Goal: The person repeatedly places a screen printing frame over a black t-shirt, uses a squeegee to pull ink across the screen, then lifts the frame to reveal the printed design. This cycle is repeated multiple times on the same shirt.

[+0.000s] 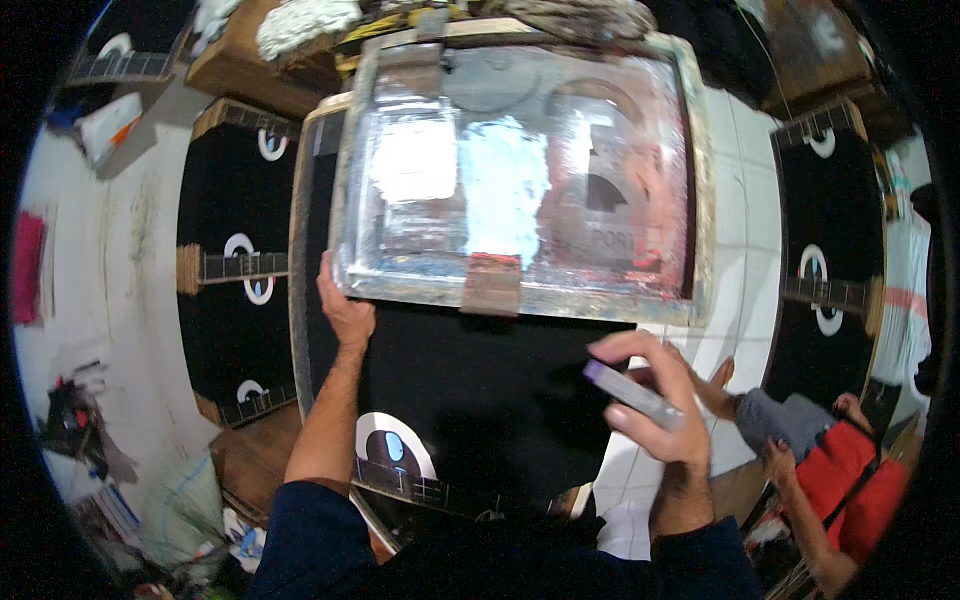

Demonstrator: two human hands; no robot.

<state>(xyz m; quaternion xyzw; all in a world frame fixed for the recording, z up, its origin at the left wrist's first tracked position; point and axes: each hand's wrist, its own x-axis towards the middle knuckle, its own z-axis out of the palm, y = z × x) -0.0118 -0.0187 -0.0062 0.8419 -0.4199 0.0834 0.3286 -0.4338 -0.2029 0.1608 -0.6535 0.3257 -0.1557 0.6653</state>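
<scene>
My left hand (345,315) grips the left edge of a wooden screen-printing frame (700,200), near its lower corner. Pale blue ink (505,180) covers a patch in the middle of the mesh, with brown tape (490,295) at the bottom edge. The frame lies over black fabric (490,390), which bears a white and blue eye print (410,440) at its lower left. My right hand (665,400) is closed around a small grey bar with a purple end (625,385), held in the air below and right of the frame.
Boards of black fabric with eye prints (225,185) (825,200) stand at both sides, beside a white tiled surface (735,180). A co-worker in red and grey (850,480) is close at lower right. Rags (305,25) lie beyond the frame. Sacks (180,510) sit at lower left.
</scene>
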